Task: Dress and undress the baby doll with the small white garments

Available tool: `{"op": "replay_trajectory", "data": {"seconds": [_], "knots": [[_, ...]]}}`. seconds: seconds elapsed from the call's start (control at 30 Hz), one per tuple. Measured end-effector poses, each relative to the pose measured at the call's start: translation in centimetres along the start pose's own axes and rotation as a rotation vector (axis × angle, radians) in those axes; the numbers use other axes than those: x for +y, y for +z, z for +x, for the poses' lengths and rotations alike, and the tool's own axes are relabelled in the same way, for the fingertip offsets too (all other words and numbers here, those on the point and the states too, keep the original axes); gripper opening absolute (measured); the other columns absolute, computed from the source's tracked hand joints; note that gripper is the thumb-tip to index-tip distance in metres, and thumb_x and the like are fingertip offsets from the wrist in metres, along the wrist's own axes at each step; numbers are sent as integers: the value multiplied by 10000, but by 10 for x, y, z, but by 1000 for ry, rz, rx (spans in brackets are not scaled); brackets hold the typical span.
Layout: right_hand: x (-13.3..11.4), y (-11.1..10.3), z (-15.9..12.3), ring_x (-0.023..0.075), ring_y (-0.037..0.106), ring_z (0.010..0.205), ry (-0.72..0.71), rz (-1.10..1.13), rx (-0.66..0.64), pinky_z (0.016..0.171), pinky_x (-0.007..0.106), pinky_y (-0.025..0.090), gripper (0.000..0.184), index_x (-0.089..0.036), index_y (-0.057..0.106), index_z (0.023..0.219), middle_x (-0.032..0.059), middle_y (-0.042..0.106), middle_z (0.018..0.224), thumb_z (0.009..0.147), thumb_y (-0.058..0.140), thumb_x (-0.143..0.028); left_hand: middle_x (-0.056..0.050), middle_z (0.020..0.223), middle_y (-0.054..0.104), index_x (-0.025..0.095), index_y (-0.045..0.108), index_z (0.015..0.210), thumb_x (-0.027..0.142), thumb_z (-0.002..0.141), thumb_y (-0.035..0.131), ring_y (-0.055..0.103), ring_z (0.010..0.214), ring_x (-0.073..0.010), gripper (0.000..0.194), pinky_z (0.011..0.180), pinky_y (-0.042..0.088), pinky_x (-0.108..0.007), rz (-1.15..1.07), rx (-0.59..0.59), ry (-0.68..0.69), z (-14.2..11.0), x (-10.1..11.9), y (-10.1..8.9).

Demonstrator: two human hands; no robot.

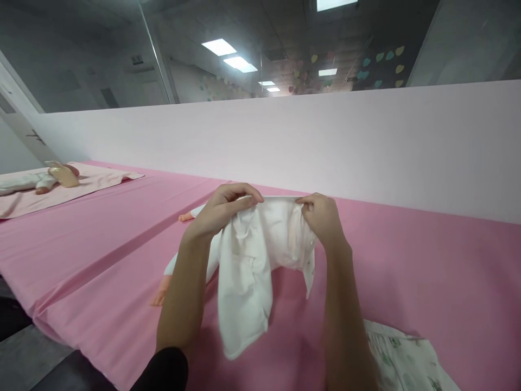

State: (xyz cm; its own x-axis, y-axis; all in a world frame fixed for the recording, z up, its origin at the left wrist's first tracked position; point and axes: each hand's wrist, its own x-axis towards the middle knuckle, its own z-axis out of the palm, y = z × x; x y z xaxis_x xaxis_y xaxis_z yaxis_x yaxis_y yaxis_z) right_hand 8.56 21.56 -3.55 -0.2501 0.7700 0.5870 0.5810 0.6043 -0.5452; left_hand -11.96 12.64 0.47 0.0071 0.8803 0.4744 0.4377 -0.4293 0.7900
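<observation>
My left hand [230,209] and my right hand [319,216] pinch the upper edge of a white baby garment [246,288] and stretch it taut between them. One loose part hangs down below my left fingers, and a shorter flap hangs near my right wrist. Behind the cloth lies a doll in white clothes [214,255] on a pink padded surface [122,250]. Two of its limb ends poke out to the left of my left forearm. The cloth and my arms cover most of its body, and its head does not show.
At the lower right lies a white garment with a green print [411,361], partly behind my right forearm. Far left, another doll [28,182] and a pale yellow object [64,175] rest on a light pink cloth [101,182]. A low white wall [366,136] borders the back.
</observation>
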Motion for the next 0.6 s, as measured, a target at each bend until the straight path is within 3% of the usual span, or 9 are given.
{"op": "replay_trajectory", "data": {"seconds": [0.1, 0.17, 0.37, 0.5, 0.6], "knots": [[-2, -6, 0, 212, 593, 881, -5, -58, 153, 797, 352, 458, 435, -178, 693, 985, 79, 648, 941, 760, 354, -24, -54, 779, 650, 213, 712, 797, 391, 763, 583, 538, 644, -132, 222, 550, 403, -241, 230, -174, 21, -6, 4, -4], [-2, -10, 0, 210, 598, 873, -2, -39, 296, 798, 350, 461, 439, -173, 695, 964, 77, 647, 930, 751, 342, -22, -39, 831, 649, 240, 720, 811, 366, 798, 539, 551, 686, -135, 221, 588, 417, -240, 455, -217, 14, -10, 6, -4], [0, -25, -6, 186, 632, 832, -44, 73, 651, 792, 338, 499, 383, -172, 705, 728, 36, 678, 838, 681, 352, -29, -19, 911, 610, 265, 716, 809, 160, 794, 464, 564, 750, -149, 274, 589, 380, -241, 1008, 96, -77, -7, -7, 0], [0, -39, -14, 177, 654, 821, -31, 155, 794, 777, 335, 523, 381, -161, 703, 690, 30, 692, 815, 651, 351, -18, -33, 827, 589, 202, 678, 695, 38, 704, 426, 540, 696, -140, 301, 548, 341, -243, 1037, 152, -87, 2, -21, -2], [-5, -47, -19, 176, 663, 765, -29, 240, 887, 718, 316, 536, 361, -139, 712, 695, 37, 694, 751, 643, 375, -21, -15, 739, 580, 185, 653, 675, 40, 692, 430, 521, 657, -122, 267, 575, 361, -241, 894, 132, 6, 4, -19, 0]]}}
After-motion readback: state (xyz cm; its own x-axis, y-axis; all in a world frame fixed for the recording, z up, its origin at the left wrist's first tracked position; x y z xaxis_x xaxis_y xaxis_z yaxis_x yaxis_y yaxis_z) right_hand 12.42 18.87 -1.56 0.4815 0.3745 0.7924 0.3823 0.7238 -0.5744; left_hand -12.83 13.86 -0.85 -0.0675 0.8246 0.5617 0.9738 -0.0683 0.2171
